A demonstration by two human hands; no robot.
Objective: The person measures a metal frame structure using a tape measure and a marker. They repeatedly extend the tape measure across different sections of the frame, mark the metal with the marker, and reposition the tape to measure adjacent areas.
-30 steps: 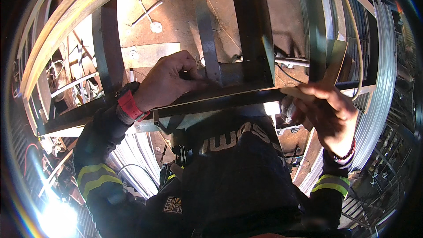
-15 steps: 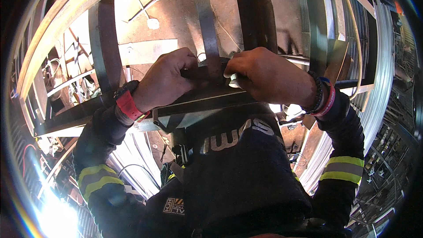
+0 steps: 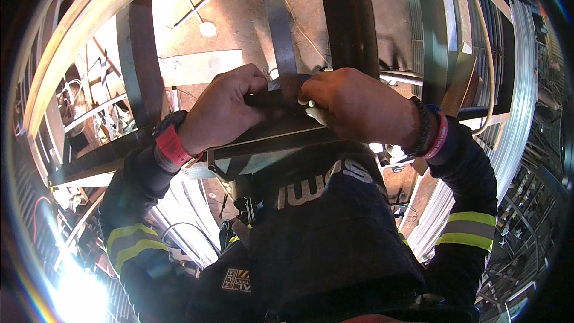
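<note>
My left hand [image 3: 226, 106] is closed, its fingers curled down over a dark steel beam [image 3: 272, 138] that crosses in front of my body. On the other side my right hand [image 3: 354, 103] is closed in a pinch. A small pale tip shows by its thumb; I cannot tell whether it is a nail or a held piece. Between the hands lies a dark, rounded shape in shadow, its kind unclear. A flat metal strip [image 3: 280, 31] runs away from me out of that gap. What either hand grips is hidden.
Upright-running dark steel bars [image 3: 139, 63] and a wide dark beam [image 3: 348, 18] extend away from me. A pale flat plate [image 3: 200, 67] and a cross-shaped metal tool [image 3: 194, 8] lie on the floor beyond. Long shiny profiles [image 3: 519, 78] are stacked at the right, beside a yellowish hose [image 3: 482, 42].
My right hand has shifted slightly, uncovering more of the dark shape beside its fingers. The left hand stays nearly in place.
</note>
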